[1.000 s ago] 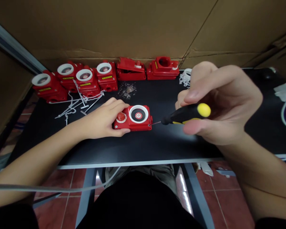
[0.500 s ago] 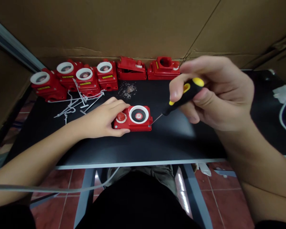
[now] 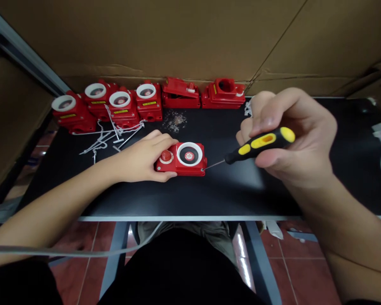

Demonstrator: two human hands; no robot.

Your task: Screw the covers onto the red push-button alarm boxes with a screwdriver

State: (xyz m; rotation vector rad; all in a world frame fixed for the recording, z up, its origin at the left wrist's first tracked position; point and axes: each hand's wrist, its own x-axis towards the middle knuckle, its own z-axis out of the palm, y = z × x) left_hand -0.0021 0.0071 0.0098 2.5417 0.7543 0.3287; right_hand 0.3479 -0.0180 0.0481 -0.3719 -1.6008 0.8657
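A red box (image 3: 190,171) with a white-rimmed round window and a red knob lies on the black table. My left hand (image 3: 149,157) is closed around its left end, thumb along the near side and fingers over the far side. In my right hand (image 3: 300,135) is a black-and-yellow screwdriver (image 3: 263,141), held between thumb and fingers. Its thin shaft slopes down to the left, and the tip is at the screw (image 3: 203,170) in the box's near right corner. Whether the tip sits in the screw head is too small to tell.
Several similar red boxes (image 3: 149,111) line the back left by the cardboard wall (image 3: 190,38). One red box (image 3: 180,100) has a tilted lid; another (image 3: 224,101) shows a round opening. White cords with metal T-bars (image 3: 117,141) and a pile of debris (image 3: 175,120) lie before them.
The screwdriver has turned in my right hand and leans flatter, its yellow inlays now facing me. My right fingers have shifted along the handle. My left hand still holds the box.
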